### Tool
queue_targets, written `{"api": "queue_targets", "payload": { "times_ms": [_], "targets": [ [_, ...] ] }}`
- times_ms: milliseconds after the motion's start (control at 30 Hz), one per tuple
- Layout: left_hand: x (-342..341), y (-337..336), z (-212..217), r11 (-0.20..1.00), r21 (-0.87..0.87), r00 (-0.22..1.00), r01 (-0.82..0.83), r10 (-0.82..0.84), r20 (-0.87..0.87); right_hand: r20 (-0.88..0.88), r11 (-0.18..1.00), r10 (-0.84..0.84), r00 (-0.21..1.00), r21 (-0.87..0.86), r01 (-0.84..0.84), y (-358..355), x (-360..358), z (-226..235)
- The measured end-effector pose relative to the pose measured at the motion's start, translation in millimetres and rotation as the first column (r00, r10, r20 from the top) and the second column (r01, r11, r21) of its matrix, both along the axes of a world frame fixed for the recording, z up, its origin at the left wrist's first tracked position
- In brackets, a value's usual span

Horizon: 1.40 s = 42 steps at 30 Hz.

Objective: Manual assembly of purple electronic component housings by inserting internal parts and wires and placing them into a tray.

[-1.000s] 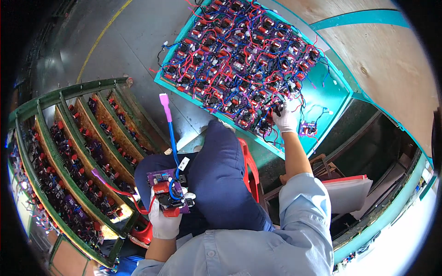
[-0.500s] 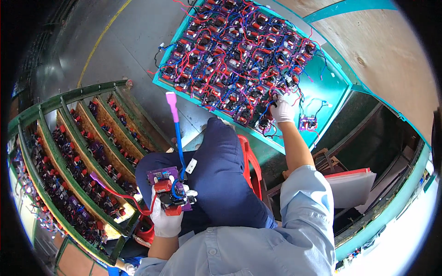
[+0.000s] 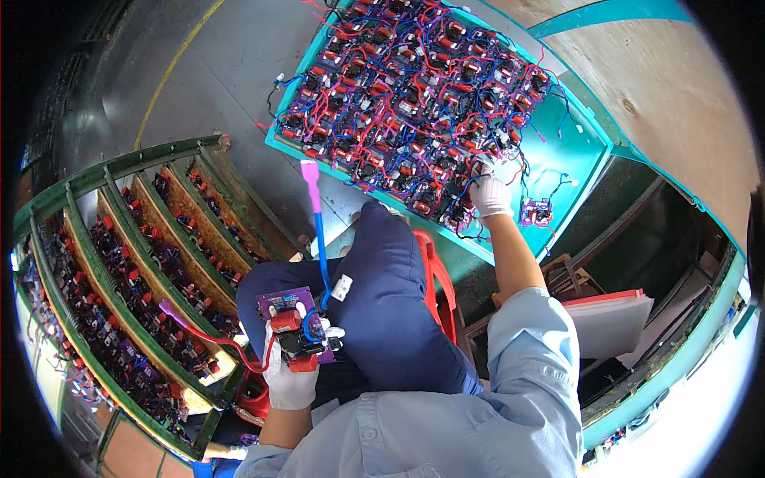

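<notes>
In my gloved left hand, held above my lap, is a purple circuit board with red cylindrical parts, a black coil and white connectors. A thick blue wire with a purple-sleeved end rises from it, and a red wire arcs off to the left. My gloved right hand reaches into the turquoise tray, its fingers bent down among the crowded circuit boards at their near right edge. What these fingers grip is hidden by the boards and wires. A single circuit board lies apart, to the right of that hand.
A green rack with slanted rows of similar boards stands at my left. A red plastic stool shows beside my leg. White sheets lie at the right, below a wooden panel. Another person's gloved hand shows at lower left.
The left hand and its board have shifted slightly to the right, the blue wire swinging along. My right hand stays at nearly the same place in the tray.
</notes>
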<state>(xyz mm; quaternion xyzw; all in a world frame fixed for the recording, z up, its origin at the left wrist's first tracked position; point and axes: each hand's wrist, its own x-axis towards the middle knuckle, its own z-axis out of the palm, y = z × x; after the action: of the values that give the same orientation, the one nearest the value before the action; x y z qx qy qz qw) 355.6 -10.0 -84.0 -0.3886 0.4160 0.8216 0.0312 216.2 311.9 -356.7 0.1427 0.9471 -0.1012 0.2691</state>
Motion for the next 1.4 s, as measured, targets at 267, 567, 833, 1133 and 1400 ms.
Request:
{"api": "queue_targets", "payload": {
  "times_ms": [267, 567, 833, 1133, 1400],
  "targets": [
    [1, -2, 1, 0.995, -0.047, 0.991, 0.092, -0.096, -0.091, -0.124, 0.999, -0.028, 0.992, -0.02, 0.026, 1, 5, -5],
    [3, -6, -8, 0.986, -0.159, 0.999, 0.047, -0.05, -0.013, -0.428, 0.947, -0.321, 0.845, -0.156, 0.28, 29, -25, 25],
    [-9, -2, 1, 0.966, -0.188, 0.978, -0.179, 0.196, 0.077, -0.427, 0.916, -0.359, 0.83, 0.008, 0.401, 27, -55, -13],
    [-17, 1, 0, 0.963, -0.226, 0.987, -0.146, 0.157, 0.033, -0.345, 0.979, -0.197, 0.918, -0.029, 0.199, 47, -40, -25],
    [-33, 17, 17, 0.997, 0.003, 0.992, -0.078, 0.078, -0.095, -0.526, 0.795, -0.533, 0.662, -0.579, 0.18, 17, 42, 67]
  ]
}}
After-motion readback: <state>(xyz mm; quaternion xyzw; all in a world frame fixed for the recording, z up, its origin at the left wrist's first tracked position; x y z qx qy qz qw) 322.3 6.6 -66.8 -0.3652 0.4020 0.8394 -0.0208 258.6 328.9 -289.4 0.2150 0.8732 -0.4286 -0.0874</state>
